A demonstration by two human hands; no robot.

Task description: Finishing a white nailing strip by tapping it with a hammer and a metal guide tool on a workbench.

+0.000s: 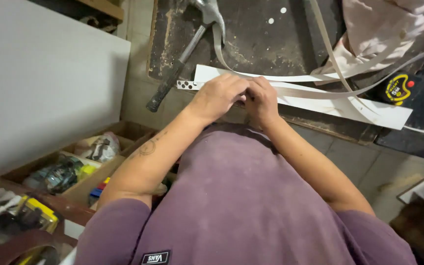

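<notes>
Purple shirt cloth [251, 206] fills the near view, and from it both forearms run forward to the edge of a dark, dusty workbench [266, 34]. On that edge lies a long white strip of board [379, 112], stretching from near the hammer out to the right. Both hands sit on its left part, side by side and touching. His left hand [218, 95] is curled down over the strip, fingers folded onto it; the right hand [262, 100] presses close beside, also closed down on the strip. What the fingertips pinch underneath is hidden, possibly the end of the thin white edge banding [330, 54] that loops away from the hands across the bench in long curves.

Just left of the hands, a small perforated metal piece [185, 85] pokes out from under the strip's end. A claw hammer [182, 54] lies slantwise beyond it, black grip toward the bench edge. Right of the strip rests a yellow and black tape measure [397, 89], with pale cloth [384, 29] bunched behind it. A large white panel [40, 83] stands at left, above wooden bins [74, 172] of mixed hardware.
</notes>
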